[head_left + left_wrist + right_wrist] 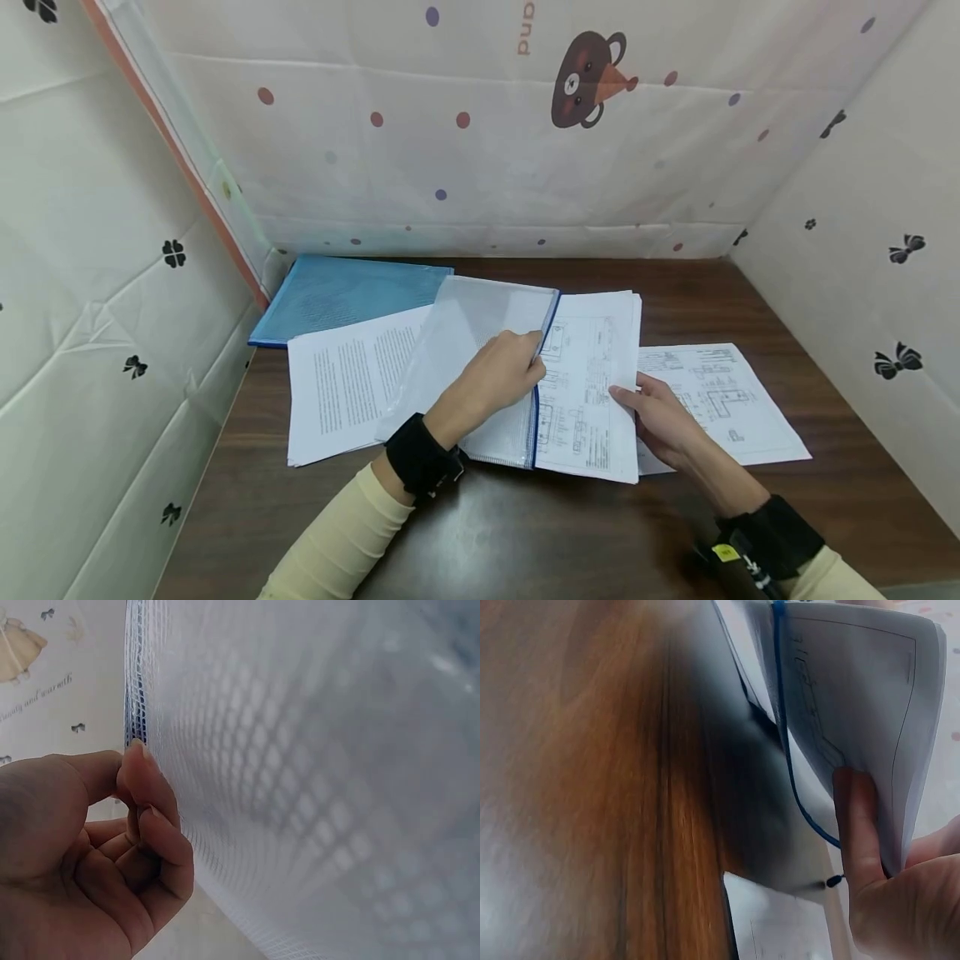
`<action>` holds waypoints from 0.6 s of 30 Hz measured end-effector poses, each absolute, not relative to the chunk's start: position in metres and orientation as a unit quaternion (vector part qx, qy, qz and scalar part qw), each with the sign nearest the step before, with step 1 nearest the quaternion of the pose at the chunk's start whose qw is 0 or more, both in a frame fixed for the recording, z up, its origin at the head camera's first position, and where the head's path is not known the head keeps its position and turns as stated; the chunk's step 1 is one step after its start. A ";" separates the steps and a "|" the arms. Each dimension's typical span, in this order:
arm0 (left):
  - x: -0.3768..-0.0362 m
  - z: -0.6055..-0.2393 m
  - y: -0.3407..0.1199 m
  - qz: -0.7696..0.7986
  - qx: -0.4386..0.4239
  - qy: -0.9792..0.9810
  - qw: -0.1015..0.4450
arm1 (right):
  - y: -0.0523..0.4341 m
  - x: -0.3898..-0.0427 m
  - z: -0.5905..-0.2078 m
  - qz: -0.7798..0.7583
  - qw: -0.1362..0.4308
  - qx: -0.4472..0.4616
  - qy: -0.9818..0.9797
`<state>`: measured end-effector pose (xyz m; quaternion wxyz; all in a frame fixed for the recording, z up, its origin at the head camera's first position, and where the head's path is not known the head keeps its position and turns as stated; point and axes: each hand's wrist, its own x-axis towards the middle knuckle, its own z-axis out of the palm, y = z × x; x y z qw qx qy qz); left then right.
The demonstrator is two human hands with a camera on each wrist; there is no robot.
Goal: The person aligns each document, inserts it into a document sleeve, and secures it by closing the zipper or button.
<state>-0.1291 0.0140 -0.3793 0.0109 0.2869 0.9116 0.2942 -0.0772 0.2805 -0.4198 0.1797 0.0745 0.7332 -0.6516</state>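
A translucent mesh zip pouch with a blue zipper edge lies on the wooden table. My left hand pinches the pouch's open edge by the zipper. The left wrist view shows thumb and fingers gripping the mesh pouch. My right hand holds the right edge of a stack of diagram sheets whose left side sits at the pouch's opening. In the right wrist view my right hand grips the diagram sheets beside the blue zipper edge.
A stack of text pages lies under the pouch at the left. A blue folder sits at the back left corner. More diagram sheets lie at the right. Patterned cloth walls enclose the table on three sides.
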 end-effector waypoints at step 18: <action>-0.123 -0.383 0.025 0.308 0.293 0.905 0.023 | 0.239 -0.095 -0.431 -0.665 0.181 0.058 0.722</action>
